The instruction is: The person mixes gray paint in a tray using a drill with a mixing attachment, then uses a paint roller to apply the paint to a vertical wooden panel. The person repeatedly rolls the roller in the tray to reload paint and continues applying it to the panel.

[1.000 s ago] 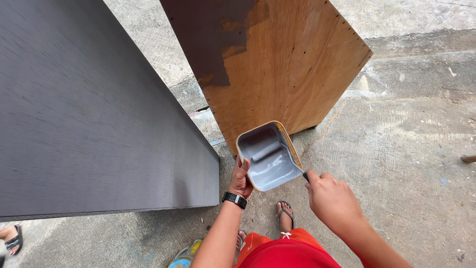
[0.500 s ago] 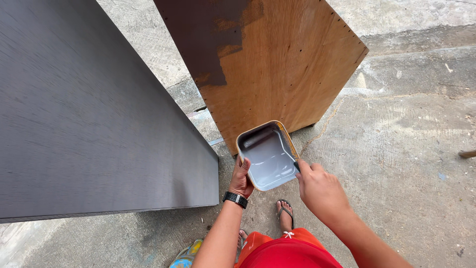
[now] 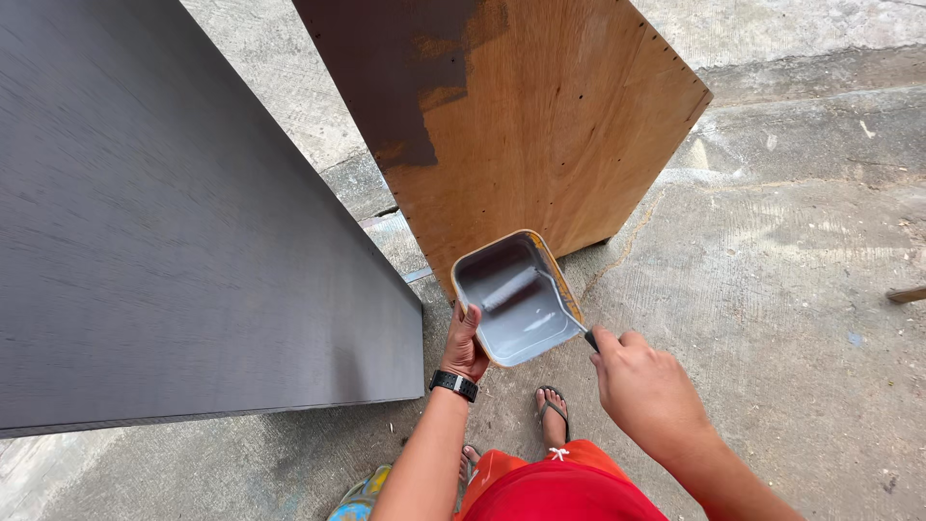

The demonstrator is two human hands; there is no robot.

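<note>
Standing on a cracked concrete floor (image 3: 772, 289), I hold a rectangular paint tray (image 3: 519, 297) in my left hand (image 3: 465, 340), its fingers wrapped under the tray's near corner and thumb hooked over the rim, a black wristwatch (image 3: 453, 385) at the wrist. The tray sits tilted in front of a plywood panel (image 3: 559, 135) that leans upright, its upper left part coated dark grey and the rest bare wood. A small roller (image 3: 511, 287) lies in the grey paint pooled in the tray; my right hand (image 3: 644, 388) is closed around its dark handle at the tray's right edge. To my left stands a board (image 3: 164, 241) already covered in dark grey. In my judgement, loading the roller well means keeping the tray level enough that the paint stays off the rim, rolling back and forth across the shallow end until the sleeve is evenly wet, not dripping, before it meets the wood.
</note>
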